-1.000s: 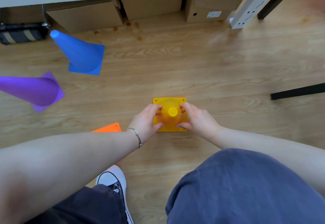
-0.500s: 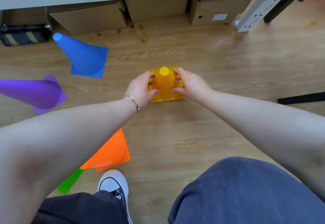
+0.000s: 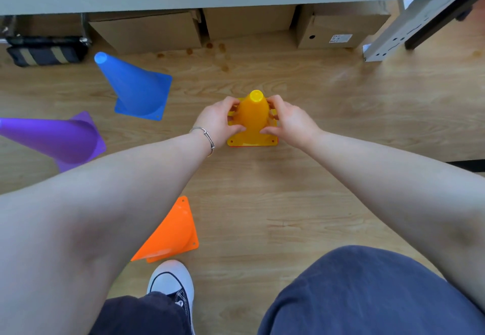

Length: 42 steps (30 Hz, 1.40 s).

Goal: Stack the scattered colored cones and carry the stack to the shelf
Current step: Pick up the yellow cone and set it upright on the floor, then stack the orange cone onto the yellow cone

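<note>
On the wooden floor (image 3: 301, 203), the upright yellow plastic cone (image 3: 252, 118) now sits farther from the person than a second ago, seemingly set over a red base. The left hand (image 3: 217, 122) at nine o'clock and right hand (image 3: 291, 122) at three clasp it; stacking has likely begun.

Both arms outstretched; left hand (image 3: 219, 120) and right hand (image 3: 291, 122) cupped inward, facing, fingers curled.

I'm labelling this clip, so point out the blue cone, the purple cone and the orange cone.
blue cone (image 3: 133, 87), head view, middle of its side.
purple cone (image 3: 52, 137), head view, on its side wall.
orange cone (image 3: 172, 232), head view, on its sloping side.
</note>
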Each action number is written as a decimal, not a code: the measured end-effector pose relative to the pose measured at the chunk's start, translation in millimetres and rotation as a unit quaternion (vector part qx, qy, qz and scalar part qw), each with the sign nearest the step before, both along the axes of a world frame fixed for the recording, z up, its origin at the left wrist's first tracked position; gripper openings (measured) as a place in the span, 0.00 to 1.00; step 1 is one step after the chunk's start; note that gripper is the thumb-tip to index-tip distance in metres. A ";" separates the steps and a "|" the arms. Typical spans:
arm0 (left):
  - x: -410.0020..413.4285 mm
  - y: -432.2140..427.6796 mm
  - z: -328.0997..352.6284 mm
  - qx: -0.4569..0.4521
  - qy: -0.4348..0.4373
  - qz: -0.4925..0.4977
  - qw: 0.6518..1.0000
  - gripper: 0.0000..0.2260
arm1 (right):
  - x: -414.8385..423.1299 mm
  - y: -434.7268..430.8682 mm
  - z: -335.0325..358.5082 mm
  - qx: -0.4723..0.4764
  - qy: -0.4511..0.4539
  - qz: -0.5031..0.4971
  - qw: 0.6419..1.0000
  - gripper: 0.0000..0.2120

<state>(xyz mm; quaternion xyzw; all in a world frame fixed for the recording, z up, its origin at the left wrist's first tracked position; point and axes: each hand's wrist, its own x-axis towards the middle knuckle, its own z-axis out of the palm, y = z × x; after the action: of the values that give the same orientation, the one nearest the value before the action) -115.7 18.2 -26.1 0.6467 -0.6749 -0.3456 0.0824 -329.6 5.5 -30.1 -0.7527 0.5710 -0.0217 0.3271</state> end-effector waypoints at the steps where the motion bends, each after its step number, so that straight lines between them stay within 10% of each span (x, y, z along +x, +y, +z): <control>1: 0.3 -0.3 0.2 0.004 -0.007 -0.006 1.000 0.30 | 0.0 -1.0 1.0 -0.003 0.018 0.013 1.000 0.35; 10: 6.8 0.4 19.4 0.011 -0.165 -0.072 0.984 0.29 | -10.8 -12.3 35.8 -0.199 0.250 0.153 0.935 0.26; 27: 86.6 8.9 131.1 -0.129 -0.305 0.095 0.939 0.30 | 94.8 -48.0 149.1 -0.330 0.188 0.169 0.910 0.30; 42: 193.2 179.2 106.2 0.010 -0.350 0.163 0.922 0.32 | 211.6 61.1 100.2 -0.229 0.134 0.266 0.927 0.27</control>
<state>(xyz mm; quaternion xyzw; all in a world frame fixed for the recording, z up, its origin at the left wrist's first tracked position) 77.4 197.4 80.1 0.8286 -0.5421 -0.0854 -0.1106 -117.9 66.6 70.1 -0.9272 0.3678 0.0371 0.0597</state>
